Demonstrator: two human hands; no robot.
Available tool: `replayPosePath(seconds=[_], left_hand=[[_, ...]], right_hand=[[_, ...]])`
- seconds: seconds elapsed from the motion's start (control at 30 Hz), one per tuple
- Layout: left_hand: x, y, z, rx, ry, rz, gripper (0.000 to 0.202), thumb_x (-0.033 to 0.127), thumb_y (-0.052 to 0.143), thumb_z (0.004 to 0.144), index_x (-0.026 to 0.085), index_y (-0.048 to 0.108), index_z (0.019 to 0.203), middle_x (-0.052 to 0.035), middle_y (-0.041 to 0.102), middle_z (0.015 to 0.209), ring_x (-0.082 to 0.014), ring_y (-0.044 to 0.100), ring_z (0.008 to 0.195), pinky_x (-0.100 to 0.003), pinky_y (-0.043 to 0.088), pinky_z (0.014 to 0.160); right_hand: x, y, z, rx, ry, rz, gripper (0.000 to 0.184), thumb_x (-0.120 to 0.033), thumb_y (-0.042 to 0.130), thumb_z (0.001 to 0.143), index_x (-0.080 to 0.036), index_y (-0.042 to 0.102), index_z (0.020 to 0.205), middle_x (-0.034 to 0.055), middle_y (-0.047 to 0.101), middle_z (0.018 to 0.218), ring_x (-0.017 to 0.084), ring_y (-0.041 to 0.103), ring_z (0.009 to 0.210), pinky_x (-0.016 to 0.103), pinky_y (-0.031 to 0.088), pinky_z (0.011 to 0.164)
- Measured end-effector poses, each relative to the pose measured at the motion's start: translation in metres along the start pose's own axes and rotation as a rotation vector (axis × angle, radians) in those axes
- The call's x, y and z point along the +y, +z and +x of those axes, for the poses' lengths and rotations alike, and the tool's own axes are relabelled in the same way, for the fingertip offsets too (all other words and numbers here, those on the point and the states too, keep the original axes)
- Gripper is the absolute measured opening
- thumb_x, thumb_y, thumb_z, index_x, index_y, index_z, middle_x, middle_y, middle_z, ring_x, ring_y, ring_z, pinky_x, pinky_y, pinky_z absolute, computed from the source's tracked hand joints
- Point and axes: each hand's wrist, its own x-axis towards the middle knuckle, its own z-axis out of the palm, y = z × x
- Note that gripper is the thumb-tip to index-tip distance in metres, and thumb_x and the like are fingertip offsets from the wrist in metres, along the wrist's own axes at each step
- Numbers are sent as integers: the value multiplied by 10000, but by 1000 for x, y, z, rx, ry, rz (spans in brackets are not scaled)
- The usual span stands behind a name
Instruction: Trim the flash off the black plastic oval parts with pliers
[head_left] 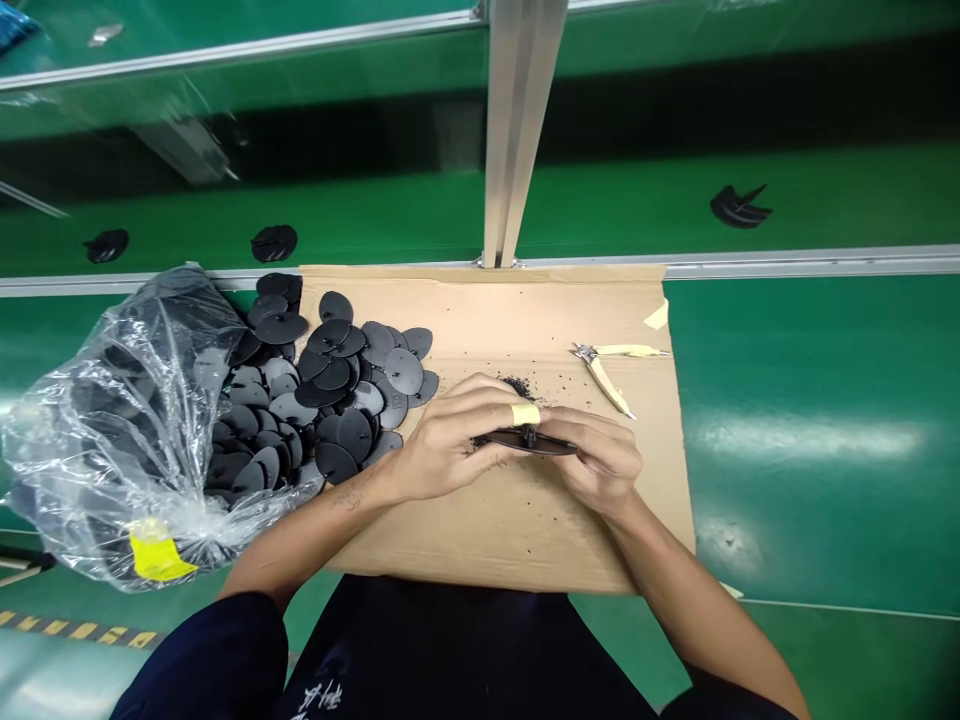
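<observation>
Between both hands is a black plastic disc (546,444), seen nearly edge-on with a small stub on its upper face. My left hand (457,432) grips its left side, and a strip of yellow tape (526,414) wraps one finger. My right hand (598,455) pinches the disc's right edge; some of its fingertips are hidden. Just beyond the hands, black plastic crumbs (517,386) lie on a cardboard sheet (480,540). Yellow-handled side cutters (604,368) rest with spread handles to the right. To the left is a pile of similar black discs (352,385).
A clear plastic bag (112,400) of discs stands at the left, spilling toward the cardboard. An aluminium post (521,130) rises behind it. Single black parts sit on the green ledge behind: one at left (106,245), one nearer the middle (274,243), one at right (739,208).
</observation>
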Motion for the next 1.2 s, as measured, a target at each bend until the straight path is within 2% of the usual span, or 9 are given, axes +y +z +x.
replayPosePath(seconds=[0.17, 0.27, 0.4, 0.5, 0.6, 0.7, 0.87, 1.0, 1.2], left_hand=[[-1, -1, -3, 3, 15, -8, 357, 136, 663, 938, 229, 665, 1283, -84, 761, 1040, -183, 704, 960, -346, 597, 817], [-3, -5, -4, -5, 81, 91, 334, 104, 634, 944, 214, 664, 1258, -87, 749, 1060, -192, 700, 1011, -367, 602, 852], [-4, -13, -4, 17, 186, 302, 252, 119, 602, 966, 187, 665, 1200, -78, 732, 994, -189, 672, 952, -358, 591, 797], [-3, -18, -2, 51, 211, 385, 188, 160, 622, 971, 167, 662, 1154, -65, 721, 936, -162, 643, 848, -311, 557, 726], [-3, -21, 0, 79, 238, 412, 153, 185, 642, 967, 150, 656, 1115, -59, 714, 919, -143, 623, 810, -281, 534, 706], [-2, -22, 1, 102, 261, 423, 128, 208, 655, 960, 141, 650, 1069, -57, 701, 902, -146, 613, 810, -274, 528, 709], [2, -28, 4, 68, 235, 466, 100, 235, 594, 992, 153, 628, 1038, -57, 684, 906, -162, 624, 838, -277, 522, 731], [2, -33, 2, -22, 177, 522, 125, 283, 581, 1004, 162, 599, 1023, -47, 658, 879, -153, 617, 790, -260, 486, 665], [3, -37, 2, -32, 168, 523, 148, 314, 581, 1011, 170, 600, 1036, -50, 672, 900, -147, 624, 806, -260, 484, 672]], right_hand=[[0, -1, 2, -29, -31, -10, 220, -147, 640, 936, -201, 735, 1126, 96, 791, 1020, 199, 772, 863, 310, 656, 715], [2, -11, 8, -126, -27, -102, 300, -153, 668, 915, -220, 698, 1206, 92, 774, 1080, 216, 752, 973, 368, 646, 817], [9, -44, 13, -242, 121, -511, 346, -335, 663, 939, -255, 648, 1276, 123, 682, 1296, 295, 642, 1220, 520, 550, 1015], [21, -70, 8, -350, 260, -845, 497, -464, 658, 917, -206, 606, 1338, 188, 554, 1439, 399, 492, 1362, 598, 469, 1062], [32, -82, 1, -467, 397, -995, 509, -443, 605, 933, -161, 589, 1356, 222, 596, 1309, 403, 563, 1200, 565, 509, 951], [40, -83, 3, -480, 479, -1082, 466, -418, 558, 951, -184, 596, 1351, 187, 631, 1114, 342, 597, 970, 481, 531, 800], [55, -86, 19, -464, 364, -1139, 638, -517, 659, 877, -179, 539, 1405, 234, 516, 1342, 408, 511, 1198, 524, 490, 907], [68, -93, 25, -569, 285, -1032, 459, -464, 561, 940, -165, 631, 1281, 204, 608, 1175, 354, 580, 1054, 510, 497, 878], [52, -80, 45, -306, 249, -960, 354, -427, 523, 959, -171, 659, 1163, 169, 611, 1063, 285, 581, 853, 424, 494, 711]])
